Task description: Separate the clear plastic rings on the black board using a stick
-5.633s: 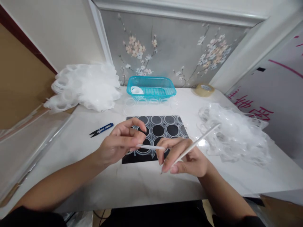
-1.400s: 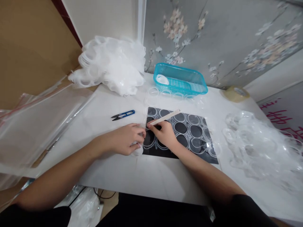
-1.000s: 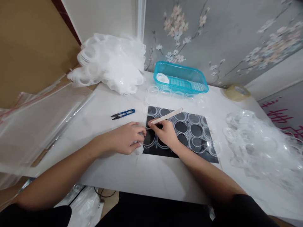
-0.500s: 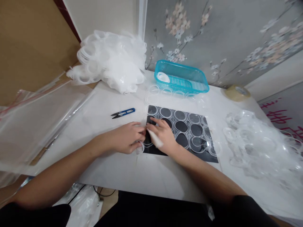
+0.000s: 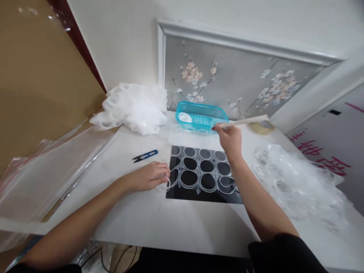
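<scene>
My left hand (image 5: 155,175) rests at the left edge of a black sheet (image 5: 182,194), its fingers pinched on a clear plastic ring (image 5: 168,184). Rows of joined clear rings (image 5: 208,181) lie over the sheet. My right hand (image 5: 229,138) is raised in front of a blue basket (image 5: 203,106), closed around a long, pale, stick-like tool (image 5: 247,120). The tool's tip end is near the basket's front right rim; its exact kind is unclear. White rings (image 5: 185,117) lie inside the basket.
Blue thread snips (image 5: 145,156) lie left of the sheet. A heap of white rings (image 5: 136,108) stands at the back left, another clear heap (image 5: 295,185) at the right. Plastic bags (image 5: 57,170) lie at the left, a tape roll (image 5: 261,127) behind on the right.
My right hand has lifted off the sheet's left side and moved right and back to the basket with the pale tool. My left hand stays by the sheet's left edge. The view has tilted up.
</scene>
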`<state>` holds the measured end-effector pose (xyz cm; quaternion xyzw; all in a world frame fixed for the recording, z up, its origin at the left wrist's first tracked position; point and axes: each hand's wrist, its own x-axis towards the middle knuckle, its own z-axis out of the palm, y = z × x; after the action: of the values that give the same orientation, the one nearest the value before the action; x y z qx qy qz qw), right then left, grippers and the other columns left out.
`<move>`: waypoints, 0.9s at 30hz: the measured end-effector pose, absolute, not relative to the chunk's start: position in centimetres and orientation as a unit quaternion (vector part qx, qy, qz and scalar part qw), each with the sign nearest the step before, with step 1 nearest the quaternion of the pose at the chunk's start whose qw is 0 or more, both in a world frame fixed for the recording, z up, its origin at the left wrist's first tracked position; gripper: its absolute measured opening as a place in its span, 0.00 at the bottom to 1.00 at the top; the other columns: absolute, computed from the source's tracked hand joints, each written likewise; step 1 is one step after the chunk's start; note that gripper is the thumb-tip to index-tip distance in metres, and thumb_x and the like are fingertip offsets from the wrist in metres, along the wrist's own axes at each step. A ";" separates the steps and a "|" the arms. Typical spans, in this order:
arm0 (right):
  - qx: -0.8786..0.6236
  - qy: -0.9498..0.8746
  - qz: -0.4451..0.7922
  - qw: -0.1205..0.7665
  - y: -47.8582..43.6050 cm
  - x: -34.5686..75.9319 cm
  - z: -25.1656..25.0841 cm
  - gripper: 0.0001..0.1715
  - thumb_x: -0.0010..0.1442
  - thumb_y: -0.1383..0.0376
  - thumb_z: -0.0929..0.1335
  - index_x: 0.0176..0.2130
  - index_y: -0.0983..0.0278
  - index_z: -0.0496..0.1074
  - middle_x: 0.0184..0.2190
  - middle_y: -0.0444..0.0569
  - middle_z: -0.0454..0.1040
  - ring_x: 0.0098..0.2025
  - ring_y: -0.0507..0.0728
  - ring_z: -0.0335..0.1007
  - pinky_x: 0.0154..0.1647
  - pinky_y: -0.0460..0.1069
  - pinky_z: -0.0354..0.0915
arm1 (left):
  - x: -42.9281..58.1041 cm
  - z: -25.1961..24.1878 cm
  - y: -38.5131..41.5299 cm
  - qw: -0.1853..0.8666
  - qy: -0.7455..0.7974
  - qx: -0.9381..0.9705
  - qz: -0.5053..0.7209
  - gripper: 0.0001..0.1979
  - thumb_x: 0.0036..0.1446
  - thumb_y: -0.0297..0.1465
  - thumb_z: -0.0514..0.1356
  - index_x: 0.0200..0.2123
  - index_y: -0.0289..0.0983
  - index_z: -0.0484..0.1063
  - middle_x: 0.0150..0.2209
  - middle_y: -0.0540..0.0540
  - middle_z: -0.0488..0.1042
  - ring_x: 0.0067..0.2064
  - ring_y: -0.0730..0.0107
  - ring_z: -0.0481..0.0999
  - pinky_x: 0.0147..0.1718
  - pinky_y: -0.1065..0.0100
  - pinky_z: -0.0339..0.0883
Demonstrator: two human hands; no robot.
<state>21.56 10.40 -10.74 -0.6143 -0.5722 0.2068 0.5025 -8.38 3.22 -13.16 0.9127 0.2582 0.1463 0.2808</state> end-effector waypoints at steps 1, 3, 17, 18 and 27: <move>-0.597 -0.569 0.256 0.505 9.2 21.7 -10.8 0.11 0.58 0.60 0.67 0.30 0.63 0.75 0.30 0.52 0.78 0.42 0.64 0.75 0.44 0.58 0.66 | -8.2 -12.5 3.1 0.292 0.263 0.906 0.160 0.10 0.65 0.33 0.52 0.33 0.37 0.70 0.40 0.47 0.73 0.44 0.69 0.71 0.48 0.65 0.63; -0.554 -0.564 0.358 0.497 6.6 21.4 -11.0 0.11 0.56 0.58 0.69 0.30 0.64 0.75 0.30 0.53 0.79 0.36 0.60 0.77 0.39 0.55 0.69 | -7.5 -11.0 2.7 0.309 0.262 0.896 0.183 0.09 0.66 0.32 0.52 0.35 0.37 0.69 0.44 0.45 0.71 0.48 0.69 0.70 0.50 0.65 0.62; -0.222 -0.365 0.798 0.425 0.4 21.4 -5.0 0.08 0.52 0.61 0.73 0.32 0.63 0.75 0.32 0.46 0.78 0.34 0.51 0.76 0.41 0.47 0.71 | 1.1 -2.5 2.3 0.148 0.238 0.889 0.363 0.05 0.63 0.25 0.53 0.39 0.38 0.67 0.52 0.43 0.69 0.53 0.65 0.70 0.51 0.62 0.65; -0.219 -0.364 0.801 0.421 0.4 21.6 -4.8 0.09 0.52 0.60 0.74 0.33 0.62 0.76 0.33 0.46 0.79 0.36 0.52 0.76 0.43 0.48 0.71 | 1.4 -2.3 2.5 0.183 0.237 0.887 0.350 0.05 0.64 0.25 0.53 0.40 0.38 0.67 0.49 0.43 0.72 0.50 0.67 0.72 0.49 0.64 0.66; -0.225 -0.374 0.792 0.428 0.4 23.0 -3.8 0.10 0.50 0.59 0.74 0.32 0.62 0.75 0.32 0.46 0.78 0.35 0.54 0.76 0.45 0.51 0.71 | 3.9 -2.1 3.6 0.366 0.205 0.846 0.330 0.04 0.66 0.30 0.51 0.43 0.38 0.63 0.57 0.38 0.67 0.57 0.60 0.69 0.52 0.58 0.67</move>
<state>22.98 0.37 -3.80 -0.2251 -0.3739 0.7917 0.4275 3.87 3.60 -2.10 0.8455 0.2054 0.3298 0.3662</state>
